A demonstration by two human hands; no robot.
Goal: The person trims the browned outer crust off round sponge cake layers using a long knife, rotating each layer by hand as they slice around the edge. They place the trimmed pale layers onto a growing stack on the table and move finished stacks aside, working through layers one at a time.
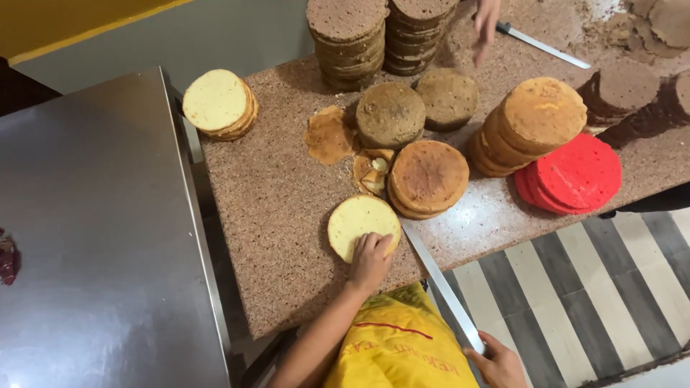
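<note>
Speckled brown stone makes up the surface, which stands beside a steel table over a grey and white striped floor. The person's left hand lies flat, fingers spread, on the near edge of a pale yellow cake layer that lies at the front edge of the surface. The right hand is closed around the handle end of a long knife, whose blade runs up to the surface just right of that layer. Behind it sits a golden-brown cake stack with torn crust scraps beside it. Farther back stand dark brown stacks, a leaning orange-brown stack and red layers. Another person's hand reaches in at the top near a second knife.
</note>
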